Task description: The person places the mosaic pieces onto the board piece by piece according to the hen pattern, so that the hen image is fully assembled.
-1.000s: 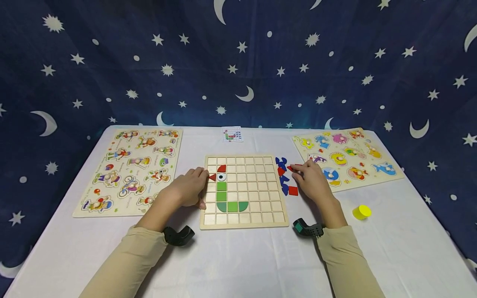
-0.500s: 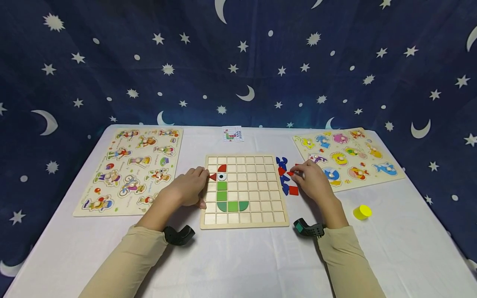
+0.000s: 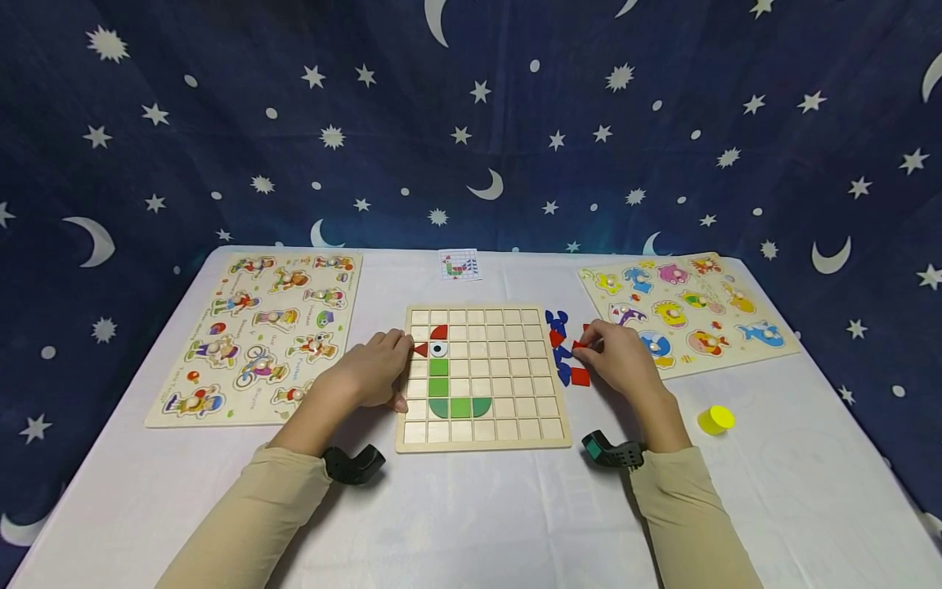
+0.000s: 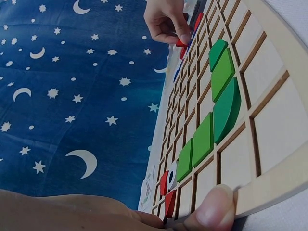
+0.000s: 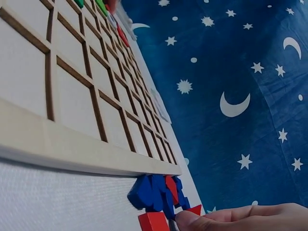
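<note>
From the head view, the left hand [image 3: 371, 372] sits at the left edge of the grid board [image 3: 482, 378] in the middle of the frame, fingers curled over the rim next to a red triangle [image 3: 421, 350] that points left. The right hand [image 3: 618, 358] is just right of the board, pinching a small red piece [image 3: 578, 344] out of the pile of blue and red bits [image 3: 561, 343]; can't tell which way that piece points from here. A green column with an L-shaped foot [image 3: 458, 406] fills the lower left of the board, long axis running up the frame. In the left wrist view, the thumb [image 4: 215, 211] presses the board's rim [image 4: 281, 180] at the bottom, with the green run [image 4: 211, 118] slanting up to the right. In the right wrist view, a fingertip [image 5: 188, 220] at the bottom right touches a red triangle piece [image 5: 194, 210], tip pointing left toward the blue pile [image 5: 151, 192], with a red square [image 5: 153, 221] just below.
</note>
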The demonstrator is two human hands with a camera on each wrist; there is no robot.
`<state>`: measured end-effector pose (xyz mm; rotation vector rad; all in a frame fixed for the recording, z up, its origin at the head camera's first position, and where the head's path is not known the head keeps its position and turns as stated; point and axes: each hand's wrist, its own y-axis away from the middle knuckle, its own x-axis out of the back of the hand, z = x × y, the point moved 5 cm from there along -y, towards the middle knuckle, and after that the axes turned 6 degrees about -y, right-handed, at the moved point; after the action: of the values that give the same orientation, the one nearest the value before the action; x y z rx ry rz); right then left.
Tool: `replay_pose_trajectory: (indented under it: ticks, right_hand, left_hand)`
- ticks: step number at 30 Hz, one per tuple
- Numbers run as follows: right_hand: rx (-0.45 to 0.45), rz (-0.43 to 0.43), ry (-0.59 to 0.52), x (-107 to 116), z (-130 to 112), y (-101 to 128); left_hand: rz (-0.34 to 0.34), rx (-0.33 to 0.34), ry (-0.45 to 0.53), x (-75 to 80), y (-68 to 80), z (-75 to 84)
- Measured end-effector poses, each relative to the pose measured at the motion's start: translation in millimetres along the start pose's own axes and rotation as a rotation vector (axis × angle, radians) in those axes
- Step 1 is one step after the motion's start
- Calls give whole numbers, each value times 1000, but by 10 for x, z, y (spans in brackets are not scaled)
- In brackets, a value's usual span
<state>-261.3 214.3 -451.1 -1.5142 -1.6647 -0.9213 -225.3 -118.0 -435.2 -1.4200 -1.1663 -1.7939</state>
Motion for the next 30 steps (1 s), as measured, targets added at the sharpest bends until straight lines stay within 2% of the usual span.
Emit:
replay_pose_trajectory:
  ticks: [9,14,24,30]
  right_hand:
    - [40,-31,-30,1,-72,-6]
    - [69,-60,-81,-33,-174,10]
    - [208,-117,-211,-149,-535,99]
    - [251,-203,-261,-260,-757,176]
  left_hand:
    - [3,5,-4,-5,-10,-1]
    - [2,0,-4,2,-14,0]
    - [-8,0,-11,3,-10,5]
    - [-16,3,-12,8,-7,5]
